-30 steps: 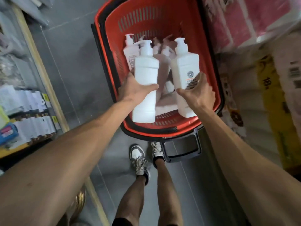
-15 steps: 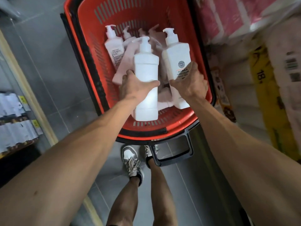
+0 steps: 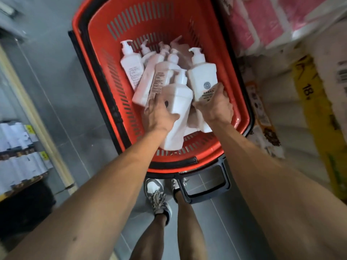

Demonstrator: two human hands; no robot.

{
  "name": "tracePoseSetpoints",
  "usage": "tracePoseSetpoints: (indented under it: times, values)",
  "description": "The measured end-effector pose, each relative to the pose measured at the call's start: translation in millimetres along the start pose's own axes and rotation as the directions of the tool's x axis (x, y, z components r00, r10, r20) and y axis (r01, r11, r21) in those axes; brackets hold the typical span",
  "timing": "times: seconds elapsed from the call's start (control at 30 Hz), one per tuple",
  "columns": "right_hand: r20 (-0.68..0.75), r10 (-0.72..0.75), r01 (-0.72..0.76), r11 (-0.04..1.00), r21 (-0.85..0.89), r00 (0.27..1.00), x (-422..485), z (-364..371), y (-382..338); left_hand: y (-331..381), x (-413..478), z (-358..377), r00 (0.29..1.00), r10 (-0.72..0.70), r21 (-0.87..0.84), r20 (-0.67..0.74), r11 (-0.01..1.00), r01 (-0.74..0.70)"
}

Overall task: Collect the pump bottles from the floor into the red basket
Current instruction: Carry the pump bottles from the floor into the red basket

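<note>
Already the red basket [image 3: 101, 40] holds a heap of white pump bottles [image 3: 148, 77] — within its walls the left hand [image 3: 159, 117] grips a plain bottle [image 3: 181, 98], the right hand [image 3: 216, 107] clasps a labelled bottle [image 3: 202, 76].

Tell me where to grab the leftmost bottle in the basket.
Take the leftmost bottle by its body, just under the pump, probably from the left: that side is free toward the basket wall, while another bottle leans against its right.
</note>
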State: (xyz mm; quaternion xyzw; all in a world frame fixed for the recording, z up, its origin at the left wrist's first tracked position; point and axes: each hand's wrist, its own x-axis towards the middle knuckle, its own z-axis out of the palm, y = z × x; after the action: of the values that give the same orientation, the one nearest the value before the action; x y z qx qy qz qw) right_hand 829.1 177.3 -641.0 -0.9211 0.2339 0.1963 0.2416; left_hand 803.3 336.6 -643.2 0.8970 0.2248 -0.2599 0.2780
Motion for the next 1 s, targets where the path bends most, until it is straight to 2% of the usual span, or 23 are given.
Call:
tracePoseSetpoints:
  times: [0.13,0.23,0.37,0.5,0.73,1.0]
  values:
    - [0.024,-0.038,0.04,0.997,-0.059,0.999,-3,-7,-1,-12,-6,-2,0.999,0.033,0.041,0.031,0.999,-0.034]
    - [0.039,-0.111,0.115,0.984,-0.139,0.993,-16,-21,4,-17,-17,-13,0.994,0.07,0.145,0.078,0.986,-0.081]
    - [0.106,-0.187,0.209,0.941,-0.265,0.977,-41,-43,16,-23,-39,-39,0.979,0.16,0.372,0.123,0.907,-0.195]
    - [0.169,-0.224,0.271,0.898,-0.346,0.96,-71,-73,17,-15,-61,-72,0.953,0.276,0.52,0.128,0.8,-0.301]
    - [0.176,-0.255,0.305,0.869,-0.39,0.951,-127,-122,-1,12,-115,-115,0.912,0.377,0.556,0.16,0.729,-0.399]
    - [0.063,-0.204,0.213,0.91,-0.355,0.977,-233,-189,-3,38,-216,-161,0.818,0.532,0.595,0.219,0.592,-0.544]
